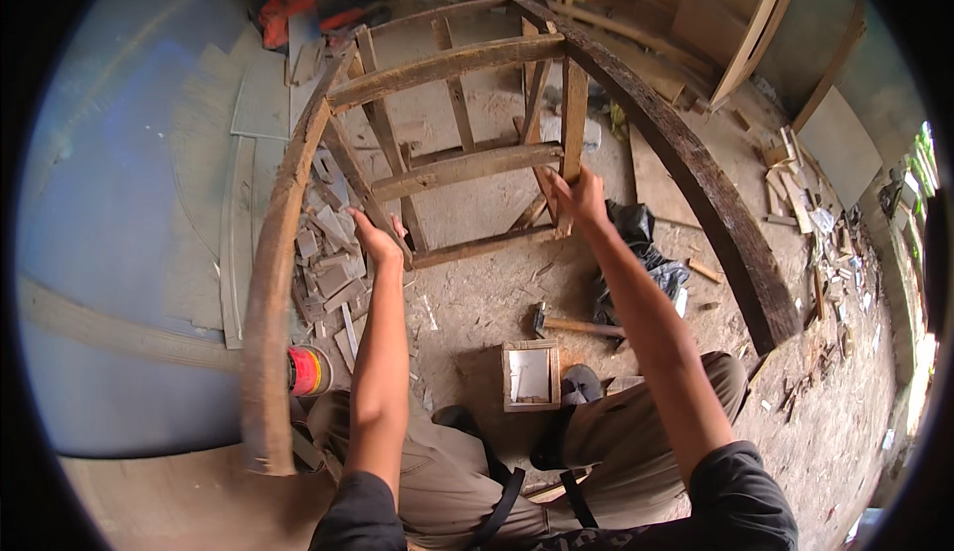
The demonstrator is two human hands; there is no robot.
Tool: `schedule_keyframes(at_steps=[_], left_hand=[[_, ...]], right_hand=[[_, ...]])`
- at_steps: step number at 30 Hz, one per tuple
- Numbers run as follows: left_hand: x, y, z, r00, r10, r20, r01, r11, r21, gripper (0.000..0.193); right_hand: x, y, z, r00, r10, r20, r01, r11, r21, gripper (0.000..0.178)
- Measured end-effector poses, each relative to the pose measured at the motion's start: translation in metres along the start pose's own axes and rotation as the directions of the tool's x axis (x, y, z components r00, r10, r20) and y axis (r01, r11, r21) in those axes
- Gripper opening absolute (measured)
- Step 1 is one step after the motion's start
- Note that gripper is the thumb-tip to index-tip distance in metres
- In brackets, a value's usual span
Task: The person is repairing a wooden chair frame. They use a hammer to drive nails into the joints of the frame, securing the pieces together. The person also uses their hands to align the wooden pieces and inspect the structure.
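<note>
A bare wooden frame [467, 168] of posts, crossbars and two long side rails is held up in front of me, tilted. My left hand [378, 241] is wrapped round the lower end of a left post, with its thumb on the outer side and fingertips just showing past the wood. Higher up, my right hand [581, 200] grips the right post close to where the middle crossbar joins it. Both long rails reach back toward me, outside my forearms. The darker right rail [686, 149] ends beyond my right knee.
A hammer [581, 326] lies on the floor near a small wooden box [532, 376] by my feet. Black plastic [641, 243] sits right of it. Wood offcuts [333, 248] pile up at left beside a red-and-yellow can [309, 369]. More scraps [790, 188] litter the right side.
</note>
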State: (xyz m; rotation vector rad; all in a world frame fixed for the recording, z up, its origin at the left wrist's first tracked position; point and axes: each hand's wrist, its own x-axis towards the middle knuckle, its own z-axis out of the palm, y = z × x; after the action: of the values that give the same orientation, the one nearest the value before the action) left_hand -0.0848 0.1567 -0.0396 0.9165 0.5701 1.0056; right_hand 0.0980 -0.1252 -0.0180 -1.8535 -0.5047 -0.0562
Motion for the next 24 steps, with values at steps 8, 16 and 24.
schedule_keyframes(at_steps=[8,16,24], left_hand=[[0.017,-0.115,-0.084,0.968,-0.244,0.057,0.245,0.970,-0.009,0.069],[-0.007,-0.129,-0.133,0.943,-0.333,0.020,0.325,0.931,0.165,0.040],[0.038,-0.027,-0.153,0.998,-0.013,-0.053,0.041,0.826,0.561,0.040]], right_hand=[[-0.014,0.090,0.031,0.962,0.202,0.184,-0.156,0.958,-0.240,0.038],[-0.083,0.123,0.029,0.967,0.066,0.245,-0.012,0.977,-0.215,0.046],[-0.198,0.168,-0.015,0.703,0.257,0.663,0.412,0.612,-0.675,0.062]])
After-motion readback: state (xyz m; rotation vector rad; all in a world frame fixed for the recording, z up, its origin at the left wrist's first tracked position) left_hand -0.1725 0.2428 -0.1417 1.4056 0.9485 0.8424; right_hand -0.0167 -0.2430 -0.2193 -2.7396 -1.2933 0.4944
